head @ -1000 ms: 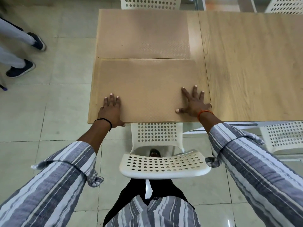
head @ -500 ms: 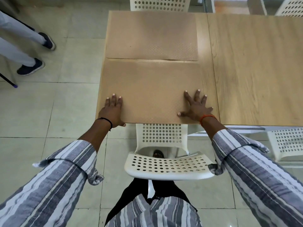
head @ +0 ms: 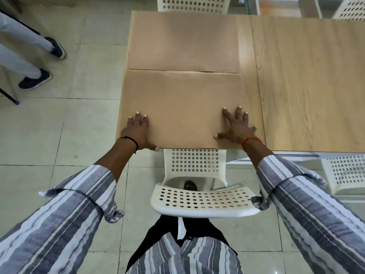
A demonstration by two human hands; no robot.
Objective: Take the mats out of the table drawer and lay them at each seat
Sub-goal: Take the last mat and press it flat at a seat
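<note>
mats [head: 183,107]: we see matt tan sheets, finely dotted
table [head: 308,82]: pale wood grain
chair [head: 203,200]: white perforated plastic

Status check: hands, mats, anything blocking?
Left hand and right hand flat on near mat, fingers spread. Far mat laid, edges meeting. White chair tucked under table; nothing blocking.
</note>
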